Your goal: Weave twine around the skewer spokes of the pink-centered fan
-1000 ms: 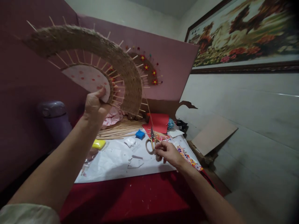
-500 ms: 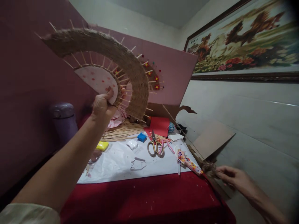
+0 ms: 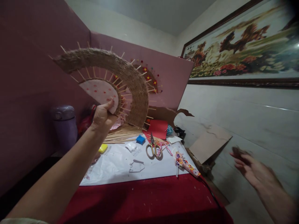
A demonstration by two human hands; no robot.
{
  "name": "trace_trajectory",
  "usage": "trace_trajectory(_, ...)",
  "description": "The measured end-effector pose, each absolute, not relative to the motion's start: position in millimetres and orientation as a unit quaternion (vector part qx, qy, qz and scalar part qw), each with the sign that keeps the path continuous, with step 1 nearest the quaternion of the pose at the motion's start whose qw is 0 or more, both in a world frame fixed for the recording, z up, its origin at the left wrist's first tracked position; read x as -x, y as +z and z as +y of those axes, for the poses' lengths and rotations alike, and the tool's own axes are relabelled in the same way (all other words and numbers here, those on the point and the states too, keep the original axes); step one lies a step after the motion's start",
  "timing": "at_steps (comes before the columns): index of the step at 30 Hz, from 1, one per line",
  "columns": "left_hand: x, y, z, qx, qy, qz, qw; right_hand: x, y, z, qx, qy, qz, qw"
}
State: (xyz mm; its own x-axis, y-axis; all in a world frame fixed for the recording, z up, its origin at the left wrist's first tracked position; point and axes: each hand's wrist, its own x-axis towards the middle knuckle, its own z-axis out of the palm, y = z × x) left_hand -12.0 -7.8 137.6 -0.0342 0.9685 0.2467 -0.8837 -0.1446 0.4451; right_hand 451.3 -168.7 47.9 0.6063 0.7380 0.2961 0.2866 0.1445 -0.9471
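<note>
A half-round fan (image 3: 138,93) is held up over the table in my left hand (image 3: 104,115). Brown twine is woven in a wide band across its thin wooden sticks, whose ends poke out past the rim. My left thumb presses on the white, red-dotted half-disc (image 3: 99,90) at its centre, with the fingers behind. Out to the right, beside the wall, my right hand (image 3: 251,168) is closed on a small bunch of brown twine (image 3: 240,153). That hand is slightly blurred and apart from the fan.
Scissors (image 3: 153,149), a floral glue gun (image 3: 185,163) with a cord, a blue packet (image 3: 140,139) and thin sticks (image 3: 123,135) lie on the white sheet (image 3: 112,169). A purple bottle (image 3: 64,127) stands left. Cardboard (image 3: 210,144) leans at the right wall. Behind stands another decorated fan (image 3: 151,81).
My right hand has moved up and right with the brown twine, away from the glue gun's tip. The fan in my left hand sits a little lower in view.
</note>
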Motion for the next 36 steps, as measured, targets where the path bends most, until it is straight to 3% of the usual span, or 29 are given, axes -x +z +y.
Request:
trace_trajectory(3, 8.3, 136.6, -15.6, -0.239, 0.709, 0.092, 0.657, -377.0, 75.3, -153.8, 0.597, 0.257, -0.467, 0.6)
trace_trajectory(6, 7.9, 135.8, -22.0, -0.244, 0.701, 0.085, 0.665, -316.8, 84.1, -135.1, 0.592, 0.339, -0.633, 0.365)
trace_trajectory(7, 8.9, 135.1, -23.6, -0.246, 0.696, 0.083, 0.67, -303.7, 85.6, -126.9, 0.583, 0.311, -0.688, 0.3)
trace_trajectory(8, 10.2, 133.9, -25.1, -0.248, 0.689, 0.084, 0.676, -293.9, 87.7, -117.5, 0.576, 0.24, -0.728, 0.286)
trace_trajectory(10, 13.6, 130.0, -28.1, -0.255, 0.672, 0.085, 0.691, -280.3, 94.6, -96.6, 0.571, 0.071, -0.721, 0.386)
trace_trajectory(12, 16.4, 124.0, -31.6, -0.264, 0.656, 0.084, 0.702, -269.3, 102.6, -74.9, 0.5, 0.022, -0.699, 0.511)
trace_trajectory(16, 18.7, 108.2, -38.3, -0.254, 0.645, 0.108, 0.713, -240.8, 106.2, -42.9, 0.309, 0.236, -0.685, 0.616)
trace_trajectory(21, 20.9, 85.0, -41.5, -0.247, 0.639, 0.146, 0.714, -210.2, 85.1, -44.6, 0.231, 0.452, -0.64, 0.577)
trace_trajectory(27, 24.1, 57.8, -40.9, -0.222, 0.623, 0.172, 0.73, -215.0, 55.3, -64.3, 0.259, 0.547, -0.551, 0.575)
trace_trajectory(31, 21.4, 45.4, -38.4, -0.221, 0.619, 0.204, 0.726, -220.8, 39.6, -62.3, 0.281, 0.544, -0.54, 0.577)
trace_trajectory(36, 15.3, 32.2, -33.5, -0.231, 0.597, 0.216, 0.737, -217.8, 23.3, -60.8, 0.33, 0.442, -0.55, 0.627)
